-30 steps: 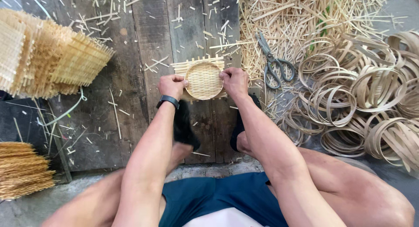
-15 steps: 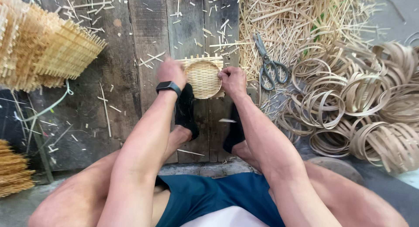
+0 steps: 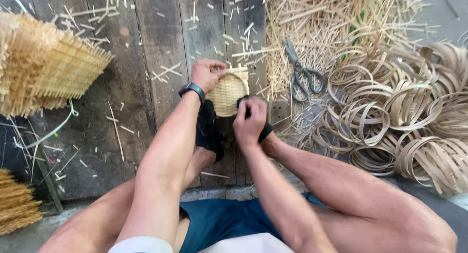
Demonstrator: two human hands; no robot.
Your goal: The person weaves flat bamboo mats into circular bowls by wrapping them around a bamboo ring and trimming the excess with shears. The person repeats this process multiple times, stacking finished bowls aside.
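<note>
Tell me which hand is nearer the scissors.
Right. The right hand grips the small basket on the side toward the scissors; the left hand holds its far edge.

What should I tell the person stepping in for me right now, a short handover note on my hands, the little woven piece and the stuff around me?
Left hand: grips the far left rim of the small round woven basket piece.
Right hand: closed on its near right edge.
The piece sits on the dark plank floor, between the black-socked feet.
Scissors lie to the right on loose straw strips; coiled bamboo hoops farther right; stacked woven mats to the left.
Done: the round body is woven.
Left: loose strip ends stick out at the rim; no hoop is fitted, as far as can be seen.
</note>
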